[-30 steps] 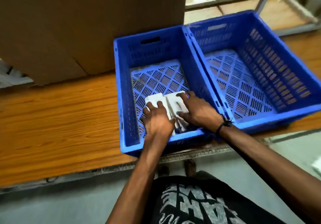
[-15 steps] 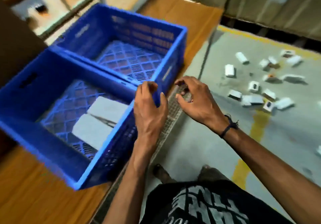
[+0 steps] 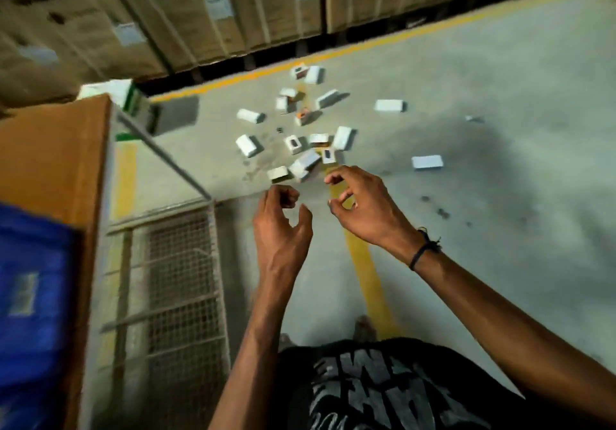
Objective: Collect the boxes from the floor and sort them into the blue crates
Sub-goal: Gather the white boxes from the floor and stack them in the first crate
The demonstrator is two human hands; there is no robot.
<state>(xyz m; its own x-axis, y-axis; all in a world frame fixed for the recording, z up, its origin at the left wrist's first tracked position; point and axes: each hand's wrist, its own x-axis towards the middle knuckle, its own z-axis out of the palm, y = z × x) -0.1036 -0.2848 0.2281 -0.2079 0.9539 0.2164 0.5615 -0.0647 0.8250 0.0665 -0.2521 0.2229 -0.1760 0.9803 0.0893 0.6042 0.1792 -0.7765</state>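
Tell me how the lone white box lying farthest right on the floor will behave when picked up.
The small white rectangular box looks like thin cardboard, so it is probably light and crushable if squeezed. It lies flat on the grey concrete floor, so it should slide rather than roll. It lies apart from the others, leaving room for fingers.

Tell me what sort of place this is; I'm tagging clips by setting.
Probably a warehouse or stockroom: tall stacked cardboard cartons line the back, yellow lane lines mark the concrete floor, and a blue crate sits at the left.
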